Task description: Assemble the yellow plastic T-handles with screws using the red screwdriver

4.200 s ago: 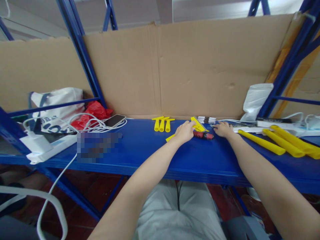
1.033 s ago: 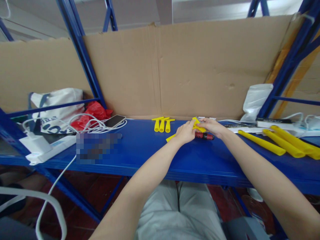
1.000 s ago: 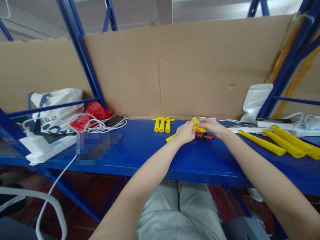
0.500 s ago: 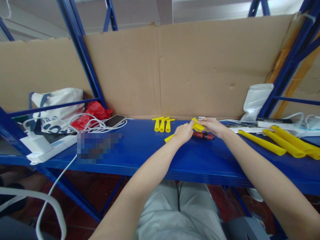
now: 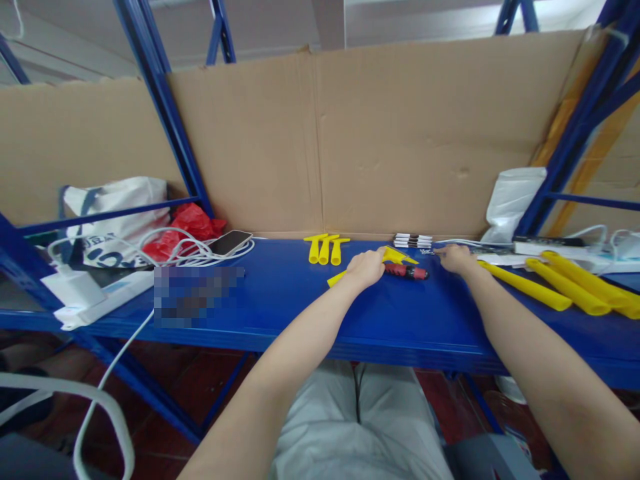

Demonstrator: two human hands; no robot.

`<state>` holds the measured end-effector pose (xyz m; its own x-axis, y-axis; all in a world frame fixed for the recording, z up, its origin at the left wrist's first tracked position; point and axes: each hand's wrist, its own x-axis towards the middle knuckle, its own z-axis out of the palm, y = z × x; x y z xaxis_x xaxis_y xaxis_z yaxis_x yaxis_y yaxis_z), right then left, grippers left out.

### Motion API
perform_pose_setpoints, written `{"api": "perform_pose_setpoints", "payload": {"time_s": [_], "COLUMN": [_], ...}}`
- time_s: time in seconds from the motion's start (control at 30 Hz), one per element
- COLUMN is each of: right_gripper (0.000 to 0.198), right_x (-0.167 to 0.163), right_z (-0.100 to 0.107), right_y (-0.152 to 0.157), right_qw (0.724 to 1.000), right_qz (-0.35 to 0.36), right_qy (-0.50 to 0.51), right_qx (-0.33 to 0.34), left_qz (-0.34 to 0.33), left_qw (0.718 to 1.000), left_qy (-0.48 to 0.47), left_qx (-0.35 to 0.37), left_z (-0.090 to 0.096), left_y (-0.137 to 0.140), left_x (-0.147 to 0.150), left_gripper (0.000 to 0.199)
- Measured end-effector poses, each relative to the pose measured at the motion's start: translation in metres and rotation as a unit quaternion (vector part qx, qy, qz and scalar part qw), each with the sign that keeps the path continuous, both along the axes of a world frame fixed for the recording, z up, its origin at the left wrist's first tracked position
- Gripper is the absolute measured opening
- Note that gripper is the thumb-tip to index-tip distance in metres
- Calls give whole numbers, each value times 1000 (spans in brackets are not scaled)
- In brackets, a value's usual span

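My left hand point(image 5: 366, 268) is closed around a yellow T-shaped plastic piece point(image 5: 399, 256) with a tube handle; its flat head sticks out to the right and the tube end shows below the hand. My right hand point(image 5: 456, 258) is at the blue tabletop, fingertips together beside a few tiny silvery parts point(image 5: 427, 252); whatever they pinch is too small to make out. Between the hands lies a red and black screwdriver point(image 5: 415, 273). Left of my left hand, several similar yellow T-shaped pieces point(image 5: 324, 250) stand side by side. Behind the screwdriver is a stack of white and dark strips point(image 5: 413, 241).
Yellow tubes point(image 5: 565, 285) lie at the right, near a white plastic bag point(image 5: 515, 200). A phone point(image 5: 231, 243), coiled white cables, a red bag point(image 5: 193, 227) and a power strip point(image 5: 107, 300) occupy the left. A cardboard wall point(image 5: 375, 140) closes off the back.
My right hand has left the yellow T-shaped piece and moved right, down to the tiny parts. The strip stack is now uncovered. My left hand keeps its hold nearly in place.
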<state>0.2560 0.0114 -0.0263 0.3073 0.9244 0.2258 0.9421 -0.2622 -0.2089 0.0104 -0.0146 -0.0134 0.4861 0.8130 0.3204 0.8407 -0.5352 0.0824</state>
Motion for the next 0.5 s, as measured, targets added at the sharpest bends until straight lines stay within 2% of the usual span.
{"api": "perform_pose_setpoints", "payload": {"time_s": [0.27, 0.4, 0.5], "right_gripper": [44, 43, 38], "right_x": [1, -4, -11], "right_z": [-12, -9, -4], "right_y": [10, 6, 2], "right_qw": [999, 998, 994], "right_qz": [-2, -3, 25], "right_qy": [-39, -66, -103], "right_qx": [1, -17, -7], "left_qz": [1, -3, -4], "left_qw": [999, 1000, 1000], "left_qy": [15, 14, 13], "left_qx": [-29, -25, -23], "left_z": [0, -1, -1], "left_y": [-2, -1, 0], "left_x": [1, 0, 1], "left_gripper": [43, 44, 44]}}
